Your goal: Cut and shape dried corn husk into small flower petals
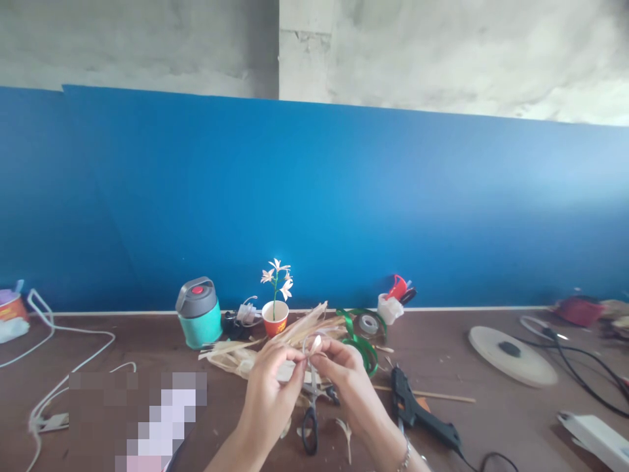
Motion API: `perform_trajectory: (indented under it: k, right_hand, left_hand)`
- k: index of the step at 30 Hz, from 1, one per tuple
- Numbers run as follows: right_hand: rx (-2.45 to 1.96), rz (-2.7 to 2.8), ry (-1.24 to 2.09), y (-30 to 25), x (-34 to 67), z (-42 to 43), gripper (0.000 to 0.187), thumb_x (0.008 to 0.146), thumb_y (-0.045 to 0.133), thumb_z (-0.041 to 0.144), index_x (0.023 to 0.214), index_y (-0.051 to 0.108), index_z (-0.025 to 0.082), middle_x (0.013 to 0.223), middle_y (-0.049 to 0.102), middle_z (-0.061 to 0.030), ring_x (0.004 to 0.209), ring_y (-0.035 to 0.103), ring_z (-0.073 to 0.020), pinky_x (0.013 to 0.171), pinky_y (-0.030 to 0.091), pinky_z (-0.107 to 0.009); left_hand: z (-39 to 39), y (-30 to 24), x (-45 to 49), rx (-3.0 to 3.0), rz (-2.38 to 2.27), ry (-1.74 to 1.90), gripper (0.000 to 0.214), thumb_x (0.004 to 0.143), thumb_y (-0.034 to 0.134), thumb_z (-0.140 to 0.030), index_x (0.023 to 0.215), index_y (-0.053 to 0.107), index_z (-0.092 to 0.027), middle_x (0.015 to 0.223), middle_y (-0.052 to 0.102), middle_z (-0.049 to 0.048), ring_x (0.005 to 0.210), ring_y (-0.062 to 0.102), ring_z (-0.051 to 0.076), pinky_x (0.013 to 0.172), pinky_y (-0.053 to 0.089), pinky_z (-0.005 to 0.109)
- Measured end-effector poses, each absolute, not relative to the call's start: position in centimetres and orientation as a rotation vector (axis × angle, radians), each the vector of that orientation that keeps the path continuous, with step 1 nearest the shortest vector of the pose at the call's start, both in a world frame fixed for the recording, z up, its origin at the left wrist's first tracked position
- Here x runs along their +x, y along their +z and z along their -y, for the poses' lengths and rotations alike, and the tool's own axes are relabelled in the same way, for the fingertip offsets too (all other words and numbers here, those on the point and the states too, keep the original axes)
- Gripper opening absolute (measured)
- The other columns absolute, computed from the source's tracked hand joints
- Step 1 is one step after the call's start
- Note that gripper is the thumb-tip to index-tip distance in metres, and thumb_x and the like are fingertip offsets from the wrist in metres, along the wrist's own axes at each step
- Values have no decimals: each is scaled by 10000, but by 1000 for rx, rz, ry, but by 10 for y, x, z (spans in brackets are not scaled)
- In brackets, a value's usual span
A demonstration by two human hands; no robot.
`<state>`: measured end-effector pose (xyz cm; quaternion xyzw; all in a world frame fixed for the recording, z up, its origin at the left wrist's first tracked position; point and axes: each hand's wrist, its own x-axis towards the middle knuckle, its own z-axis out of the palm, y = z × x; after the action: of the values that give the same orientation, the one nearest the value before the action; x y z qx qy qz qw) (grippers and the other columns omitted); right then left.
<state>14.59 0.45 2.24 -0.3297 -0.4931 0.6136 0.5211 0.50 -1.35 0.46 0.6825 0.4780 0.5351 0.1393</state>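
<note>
My left hand [272,387] and my right hand [344,377] meet above the brown table [491,419], both with fingers pinched. Between them they hold a small pale strip [310,343], looped or bent at the fingertips. Under the hands lie black-handled scissors [310,419] and a heap of pale dried husk strips [275,341]. A black glue gun [417,410] lies just right of my right hand.
A teal flask [199,313], a red cup with a paper flower [275,308], green ribbon [361,337], a tape roll [368,324] and a white cup of tools [393,303] stand behind. White cables [59,367] lie left; a round white disc [511,355] and black cables lie right.
</note>
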Motion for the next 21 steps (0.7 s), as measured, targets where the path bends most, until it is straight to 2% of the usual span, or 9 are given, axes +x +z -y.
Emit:
perform_trajectory:
  k: [12, 21]
  right_hand:
    - [-784, 1181, 1471, 19, 146, -5, 200, 707, 735, 310, 664, 598, 170, 710, 526, 3, 675, 443, -139, 645, 361, -232]
    - [-748, 1197, 1495, 19, 147, -6, 187, 720, 735, 322, 689, 640, 163, 790, 602, -20, 752, 516, -163, 717, 396, -256]
  left_hand:
    - [16, 5, 5, 1980, -1375, 1574, 139, 837, 539, -195, 725, 622, -207, 744, 661, 32, 762, 619, 199, 722, 488, 321]
    - [17, 10, 5, 1880, -1333, 1534, 100, 834, 561, -251, 812, 653, -218, 845, 695, 41, 829, 651, 212, 760, 511, 324]
